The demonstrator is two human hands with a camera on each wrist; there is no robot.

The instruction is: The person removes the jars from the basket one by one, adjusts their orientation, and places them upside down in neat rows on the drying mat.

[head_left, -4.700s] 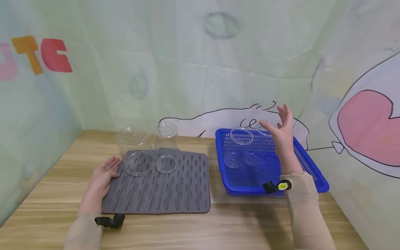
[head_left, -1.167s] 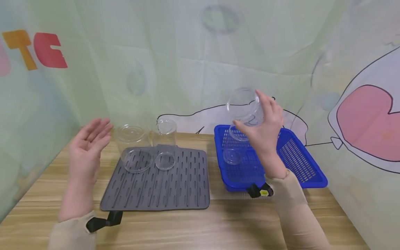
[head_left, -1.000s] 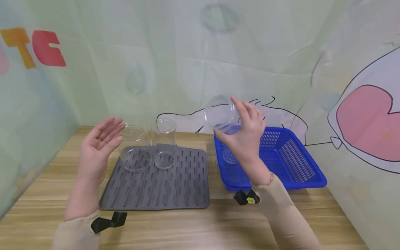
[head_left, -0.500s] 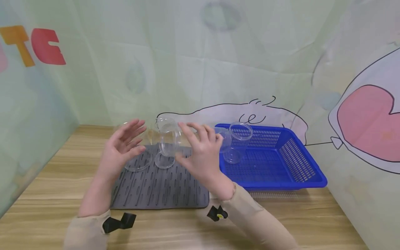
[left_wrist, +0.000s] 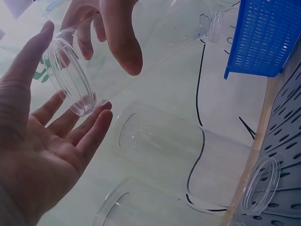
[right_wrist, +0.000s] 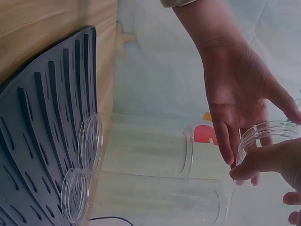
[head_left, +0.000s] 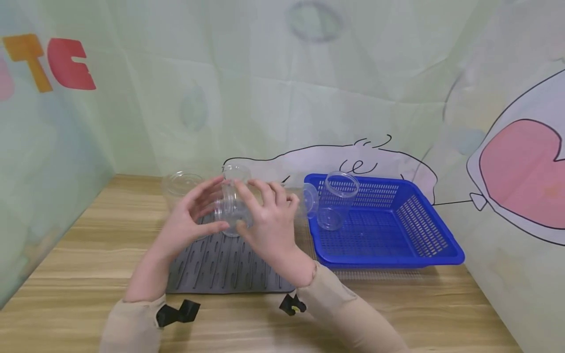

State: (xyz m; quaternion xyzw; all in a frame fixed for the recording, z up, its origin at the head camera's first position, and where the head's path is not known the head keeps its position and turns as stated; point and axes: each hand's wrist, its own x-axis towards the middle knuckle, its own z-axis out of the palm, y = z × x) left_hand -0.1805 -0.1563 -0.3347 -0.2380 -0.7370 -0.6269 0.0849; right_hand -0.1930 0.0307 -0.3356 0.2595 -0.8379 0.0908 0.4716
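In the head view my right hand (head_left: 271,220) grips a clear plastic jar (head_left: 310,201) lying sideways in the air, its base pointing right. The jar's ringed mouth (left_wrist: 70,77) faces my left hand (head_left: 190,215). Fairly straight left fingers (left_wrist: 84,134) spread around that mouth, fingertips right at the rim, with the thumb on the other side. Behind the hands two more clear jars, a wide one (head_left: 183,184) and a narrower one (head_left: 236,171), stand mouth-down on a grey ridged drying mat (head_left: 229,274). Both are partly hidden by my hands in the head view.
To the right sits a blue plastic basket (head_left: 384,260) with slotted walls. Inside it, at the left, another clear jar (head_left: 339,196) stands mouth-up. The wooden table (head_left: 247,323) meets a printed cloth backdrop (head_left: 265,108) at the back and sides.
My right hand has taken a jar out of the basket, carried it left over the mat and tipped it sideways. My left hand has left the mat's edge and come right to the jar's mouth.
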